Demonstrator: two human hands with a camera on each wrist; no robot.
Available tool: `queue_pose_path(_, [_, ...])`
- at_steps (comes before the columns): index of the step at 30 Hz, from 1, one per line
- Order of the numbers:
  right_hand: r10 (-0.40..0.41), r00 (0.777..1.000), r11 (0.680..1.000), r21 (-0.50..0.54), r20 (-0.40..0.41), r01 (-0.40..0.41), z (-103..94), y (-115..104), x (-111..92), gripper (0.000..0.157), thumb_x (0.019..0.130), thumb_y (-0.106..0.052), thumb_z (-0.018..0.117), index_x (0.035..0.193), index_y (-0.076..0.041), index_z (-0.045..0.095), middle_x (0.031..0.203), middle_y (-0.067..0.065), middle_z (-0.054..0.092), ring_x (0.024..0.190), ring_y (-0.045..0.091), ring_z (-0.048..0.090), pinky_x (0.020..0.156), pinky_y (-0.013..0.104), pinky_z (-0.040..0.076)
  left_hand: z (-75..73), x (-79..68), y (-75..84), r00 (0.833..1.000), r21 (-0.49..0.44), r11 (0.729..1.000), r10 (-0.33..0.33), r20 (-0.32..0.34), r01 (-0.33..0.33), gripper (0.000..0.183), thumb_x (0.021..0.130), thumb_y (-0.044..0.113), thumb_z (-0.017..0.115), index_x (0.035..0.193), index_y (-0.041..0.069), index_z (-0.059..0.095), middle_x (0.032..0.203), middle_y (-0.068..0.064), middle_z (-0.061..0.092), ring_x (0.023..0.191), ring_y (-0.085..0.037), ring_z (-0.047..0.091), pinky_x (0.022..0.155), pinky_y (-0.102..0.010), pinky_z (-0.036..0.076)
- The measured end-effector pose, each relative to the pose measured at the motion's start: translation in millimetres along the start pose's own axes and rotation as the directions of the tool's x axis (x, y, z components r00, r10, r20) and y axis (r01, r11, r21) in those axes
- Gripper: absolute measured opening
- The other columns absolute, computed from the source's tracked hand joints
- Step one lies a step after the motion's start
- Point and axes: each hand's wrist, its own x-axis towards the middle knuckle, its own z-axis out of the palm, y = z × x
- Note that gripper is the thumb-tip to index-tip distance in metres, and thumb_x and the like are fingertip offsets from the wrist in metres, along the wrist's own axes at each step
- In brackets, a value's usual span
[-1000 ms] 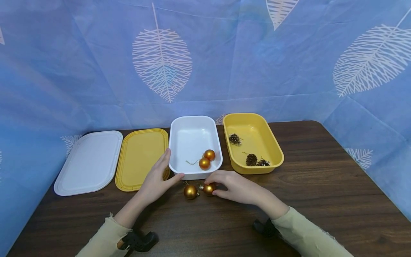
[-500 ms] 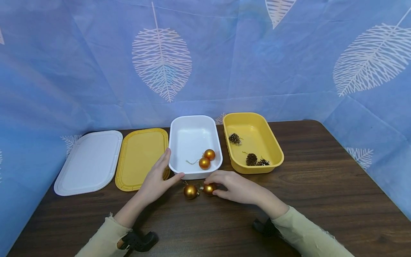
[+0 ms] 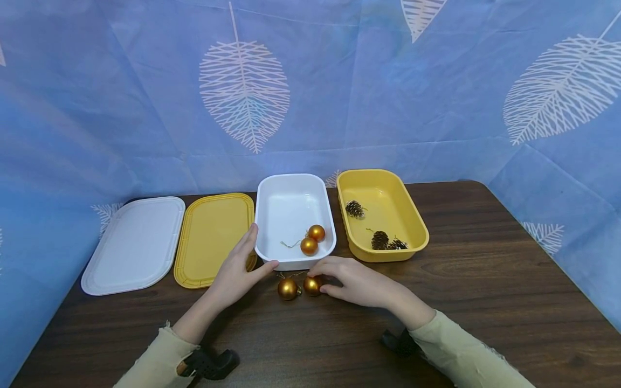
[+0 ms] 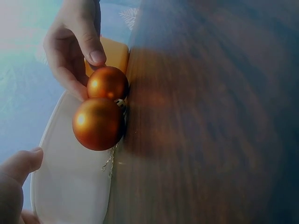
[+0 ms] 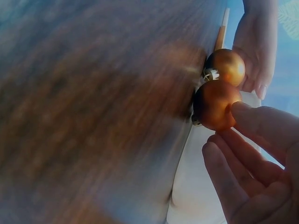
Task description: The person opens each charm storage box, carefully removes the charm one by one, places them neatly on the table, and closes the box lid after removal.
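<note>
Two gold Christmas baubles sit side by side on the table in front of a white box. With curled fingers and thumb my right hand pinches the right bauble; in the right wrist view its thumb touches the bauble's surface. The left bauble lies free, close to that one. My left hand rests at the white box's front left corner, fingers straight along the side and thumb by the front wall. Two more baubles lie inside the white box.
Right of the white box stands a yellow box with several small pine cones in it. A yellow lid and a white lid lie flat on the left of the dark wooden table. A blue cloth hangs behind.
The right bauble has turned and shifted slightly left, with its cap no longer showing as before. Both hands have stayed nearly in place.
</note>
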Motion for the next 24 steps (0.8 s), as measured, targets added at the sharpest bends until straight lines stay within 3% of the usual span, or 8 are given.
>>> queue_pose_path(14, [0.005,1.000,1.000,0.008,-0.006,-0.005,-0.8,-2,-1,0.029,0.091,-0.013,0.066,0.120,-0.010,0.064,0.123,-0.001,0.060,0.117,0.011,0.052,0.096,0.030,0.044,-0.3,0.6,-0.4,1.000,-0.007,1.000,0.012,-0.002,-0.012,0.096,0.086,0.052,0.066,0.153,0.007,0.014,0.158,-0.013,0.013,0.142,-0.033,0.017,0.108,-0.056,0.025])
queue_pose_path(24, [-0.053,0.996,0.998,0.014,-0.066,0.054,-13.9,-9,-7,0.029,0.091,-0.012,0.066,0.120,-0.010,0.064,0.122,-0.002,0.061,0.115,0.012,0.054,0.094,0.030,0.047,0.1,1.0,-1.5,1.000,-0.009,1.000,0.006,-0.001,-0.006,0.096,0.085,0.052,0.066,0.153,0.008,0.014,0.158,-0.013,0.013,0.142,-0.034,0.017,0.107,-0.058,0.025])
